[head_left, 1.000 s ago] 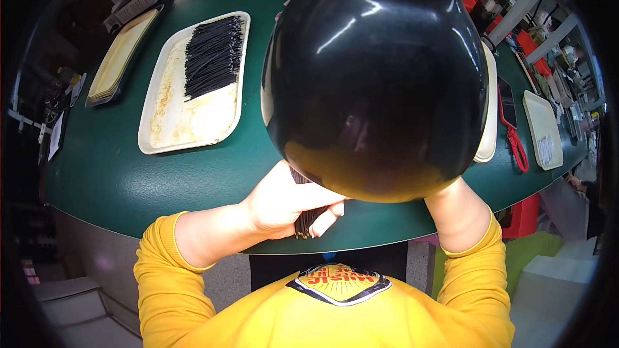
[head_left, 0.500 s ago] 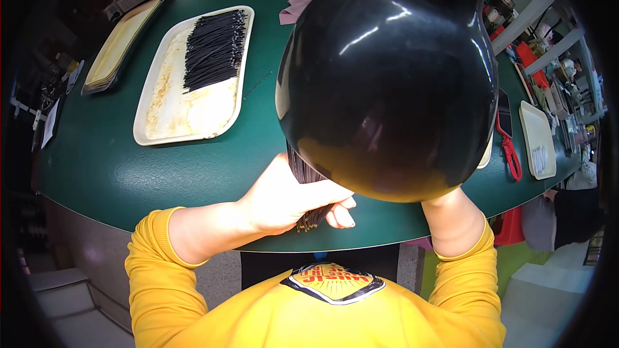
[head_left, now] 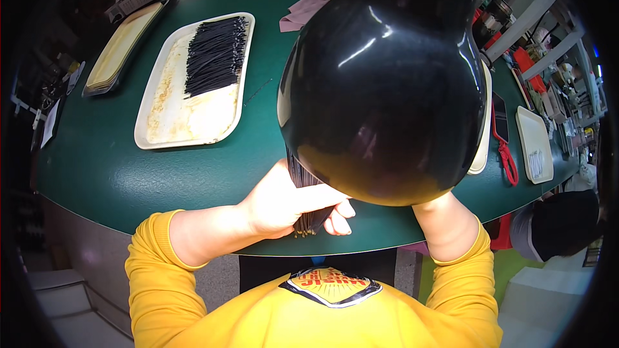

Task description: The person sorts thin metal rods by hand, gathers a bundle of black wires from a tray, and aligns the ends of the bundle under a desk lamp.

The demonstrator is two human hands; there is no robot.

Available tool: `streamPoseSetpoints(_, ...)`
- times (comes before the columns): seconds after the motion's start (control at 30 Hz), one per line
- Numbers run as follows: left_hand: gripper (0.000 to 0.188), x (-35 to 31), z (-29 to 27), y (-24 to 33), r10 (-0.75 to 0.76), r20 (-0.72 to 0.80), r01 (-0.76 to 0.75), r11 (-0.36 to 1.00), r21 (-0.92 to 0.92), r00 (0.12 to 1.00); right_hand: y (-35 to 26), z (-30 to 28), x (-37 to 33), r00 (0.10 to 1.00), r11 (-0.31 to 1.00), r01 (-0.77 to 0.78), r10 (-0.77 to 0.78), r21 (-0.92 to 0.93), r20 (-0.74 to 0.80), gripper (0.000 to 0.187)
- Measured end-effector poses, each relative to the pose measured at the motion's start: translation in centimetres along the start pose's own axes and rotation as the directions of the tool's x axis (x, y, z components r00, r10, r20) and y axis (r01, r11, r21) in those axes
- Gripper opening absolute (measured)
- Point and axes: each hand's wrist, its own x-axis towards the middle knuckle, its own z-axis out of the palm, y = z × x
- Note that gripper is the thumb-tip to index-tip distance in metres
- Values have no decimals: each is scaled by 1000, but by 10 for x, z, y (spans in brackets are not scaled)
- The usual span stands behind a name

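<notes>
A bundle of thin black wires with gold-coloured lower ends is in my left hand. The thumb lies across the bundle and the fingers wrap round it, near the table's front edge. A large, glossy black lamp shade covers the bundle's upper part. My right hand reaches under the shade; only the wrist end shows, so its fingers and anything they hold are hidden. At the left, a cream tray bears a wide row of similar black wires.
The green table has a curved front edge. Stacked trays stand far left; a mauve cloth lies at the back. Right of the shade are red-handled pliers or scissors and a cream tray with small pale pieces.
The view has shifted slightly, and more of a cream tray shows beside the shade's right edge. My left hand keeps its hold on the wires. A dark-clad figure at the right shows more.
</notes>
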Motion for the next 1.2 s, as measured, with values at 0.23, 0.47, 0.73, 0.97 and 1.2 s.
streamPoseSetpoints(0.23, 18, -1, 8, 3, -7, -11, 7, 1000, -12, 1000, -2, 1, -2, 1000, 1000, 3, -2, 21, -5, 36)
streamPoseSetpoints(0.47, 21, 0, 17, 3, 64, -70, -56, 992, 116, 995, 0, 3, -6, 1000, 999, 3, -2, 38, -18, 36)
streamPoseSetpoints(0.73, 21, -2, 18, 15, -98, -18, 100, 969, 225, 995, -1, 2, -12, 999, 999, 8, -6, 45, -37, 37)
streamPoseSetpoints(0.97, 16, 2, 10, 5, -41, -106, 62, 978, 198, 994, 7, 3, -17, 994, 998, 33, -28, 50, -102, 38)
streamPoseSetpoints(1.2, 11, 0, 11, 7, -1, -122, 13, 996, 93, 992, 29, -6, -32, 975, 990, 62, -34, 123, -218, 35)
